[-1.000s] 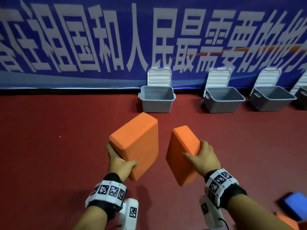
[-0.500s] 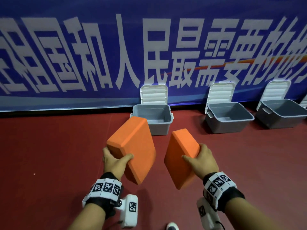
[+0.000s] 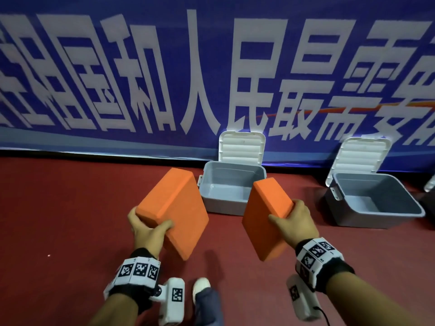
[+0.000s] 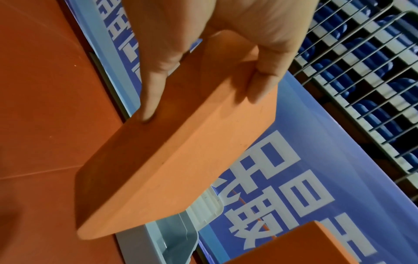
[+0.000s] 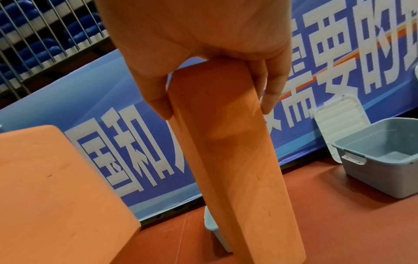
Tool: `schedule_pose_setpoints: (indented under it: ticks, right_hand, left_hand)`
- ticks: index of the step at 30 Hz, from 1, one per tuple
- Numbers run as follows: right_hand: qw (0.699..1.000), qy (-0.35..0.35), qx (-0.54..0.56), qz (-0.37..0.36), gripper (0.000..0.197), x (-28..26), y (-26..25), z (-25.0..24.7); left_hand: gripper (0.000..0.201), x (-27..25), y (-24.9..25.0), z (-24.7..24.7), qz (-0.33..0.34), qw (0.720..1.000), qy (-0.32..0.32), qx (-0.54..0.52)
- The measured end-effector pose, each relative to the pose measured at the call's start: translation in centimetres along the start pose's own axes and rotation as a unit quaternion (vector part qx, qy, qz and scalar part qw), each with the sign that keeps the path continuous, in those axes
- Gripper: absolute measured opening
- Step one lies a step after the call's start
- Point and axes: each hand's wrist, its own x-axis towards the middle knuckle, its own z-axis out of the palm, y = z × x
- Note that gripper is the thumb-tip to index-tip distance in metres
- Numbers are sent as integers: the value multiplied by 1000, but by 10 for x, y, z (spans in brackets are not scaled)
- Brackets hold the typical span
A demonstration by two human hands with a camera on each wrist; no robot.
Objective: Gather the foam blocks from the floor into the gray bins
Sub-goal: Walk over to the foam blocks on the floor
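Note:
I carry two orange foam blocks above the red floor. My left hand (image 3: 148,228) grips the left block (image 3: 175,208) by its near corner, thumb on the broad face; the left wrist view shows this block (image 4: 181,160) between thumb and fingers (image 4: 151,100). My right hand (image 3: 294,222) grips the right block (image 3: 264,217) by its right edge, held on edge; the right wrist view shows that block (image 5: 226,151) pinched between thumb and fingers. An empty gray bin (image 3: 207,198) with a raised white lid (image 3: 241,147) stands just beyond both blocks.
A second empty gray bin (image 3: 353,217) with its lid (image 3: 360,154) up stands to the right, against the blue banner wall (image 3: 141,78). My shoe (image 3: 200,285) shows at the bottom. Red floor (image 3: 58,220) stretches to the left.
I have walked closer to the bins; they loom larger and the left bin now sits right behind the two blocks. Both hands keep their grips on the blocks.

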Motion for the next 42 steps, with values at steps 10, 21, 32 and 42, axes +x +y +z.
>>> schedule_pose_setpoints:
  ticks: [10,21,32,42]
  right_hand:
    - [998,22,27,47,79,198,-70,77]
    - [992,30,54,106,71,369,-103,155]
    - [987,-50,58,144,77,549,-89,285]
    - [982,-98,19,160,76,646,-52,415]
  left_hand:
    - [67,209,9,139,-74,995,-55,-31]
    - [81,377,-10,238,-131,982,-90,105]
    - [87,503,-86,356,-120,964,-107,211]
    - [80,592,-212,427,-131,939,-149,281]
